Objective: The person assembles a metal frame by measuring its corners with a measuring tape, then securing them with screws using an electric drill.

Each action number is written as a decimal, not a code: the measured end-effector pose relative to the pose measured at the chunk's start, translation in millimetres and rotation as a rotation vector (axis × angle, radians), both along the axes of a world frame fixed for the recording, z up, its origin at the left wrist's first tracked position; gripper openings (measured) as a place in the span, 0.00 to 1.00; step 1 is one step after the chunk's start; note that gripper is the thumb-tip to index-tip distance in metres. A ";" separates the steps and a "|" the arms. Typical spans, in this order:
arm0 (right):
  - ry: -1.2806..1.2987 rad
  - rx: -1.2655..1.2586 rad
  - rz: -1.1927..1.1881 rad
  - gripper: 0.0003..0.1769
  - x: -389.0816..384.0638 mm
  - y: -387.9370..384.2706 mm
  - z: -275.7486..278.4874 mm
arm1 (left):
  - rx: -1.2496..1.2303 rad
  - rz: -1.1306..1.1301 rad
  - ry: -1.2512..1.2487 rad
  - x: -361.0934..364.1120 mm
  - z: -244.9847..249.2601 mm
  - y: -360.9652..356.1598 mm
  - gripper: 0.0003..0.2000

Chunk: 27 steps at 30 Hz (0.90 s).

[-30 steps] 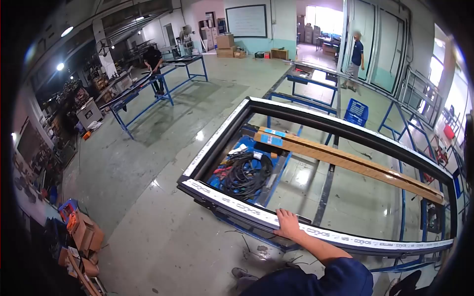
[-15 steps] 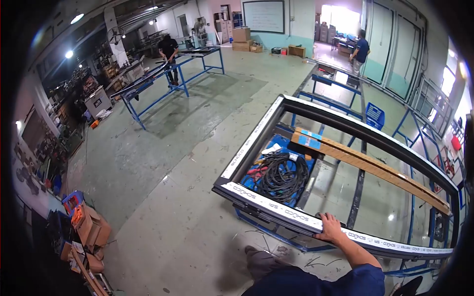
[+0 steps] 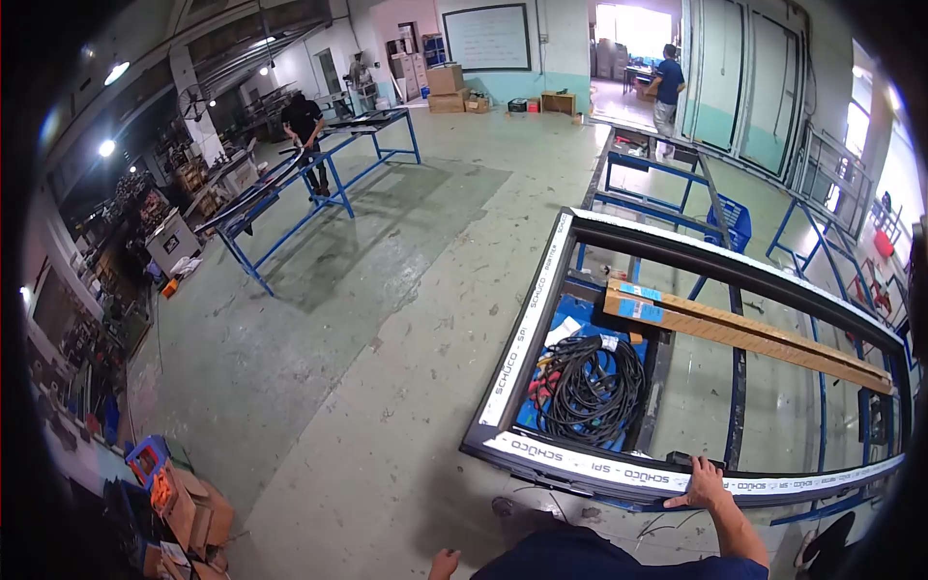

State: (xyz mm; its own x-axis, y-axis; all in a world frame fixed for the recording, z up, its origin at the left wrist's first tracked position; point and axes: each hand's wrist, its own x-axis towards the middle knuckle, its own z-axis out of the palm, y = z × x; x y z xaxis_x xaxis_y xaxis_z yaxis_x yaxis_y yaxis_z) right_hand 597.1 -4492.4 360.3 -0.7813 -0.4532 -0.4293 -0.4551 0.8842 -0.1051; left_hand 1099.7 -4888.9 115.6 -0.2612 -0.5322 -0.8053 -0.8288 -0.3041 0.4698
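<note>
A large black rectangular window frame (image 3: 633, 476), with white printed protective tape along its faces, lies flat on a blue metal stand. My right hand (image 3: 703, 486) is closed over its near bar, thumb on the near side and fingers across the top. Just beyond those fingers, a small black piece (image 3: 682, 459) sits at the bar's inner edge. My left hand (image 3: 445, 564) shows only partly at the bottom edge, above the floor and apart from the frame; its fingers are mostly hidden. Through the frame's opening I see coiled black cable (image 3: 590, 391) on a blue surface.
A long cardboard-coloured package (image 3: 744, 333) runs below the frame opening. Blue stands (image 3: 657, 179) and a blue basket (image 3: 730, 222) are beyond it. At far left, a person (image 3: 304, 135) works at a blue table (image 3: 338, 198). Another person (image 3: 667, 87) is by the doorway. Cardboard boxes (image 3: 198, 507) stand lower left.
The frame and my right hand appear lower and farther right in view, while the room's background has shifted left. My left hand has come into view at the bottom.
</note>
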 end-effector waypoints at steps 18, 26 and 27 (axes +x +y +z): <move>0.150 -0.437 -0.015 0.54 119.6 -390.6 -21.4 | -0.255 -0.254 -0.130 24.6 -6.3 -307.5 0.27; 0.101 -0.296 -0.439 0.43 130.1 -499.5 -29.4 | -0.257 -0.128 -0.104 106.6 -11.9 -487.2 0.23; 0.105 -0.286 -0.461 0.43 131.2 -503.2 -26.4 | -0.269 -0.110 -0.105 110.8 -10.7 -507.3 0.23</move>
State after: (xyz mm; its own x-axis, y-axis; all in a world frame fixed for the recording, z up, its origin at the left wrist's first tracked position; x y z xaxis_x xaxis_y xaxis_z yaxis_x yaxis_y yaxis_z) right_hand 728.3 -4995.6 334.0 -0.9583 -0.1409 -0.2487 -0.0481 0.9372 -0.3455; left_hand 1210.5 -5396.2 105.0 -0.2518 -0.7031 -0.6650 -0.8980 -0.0864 0.4315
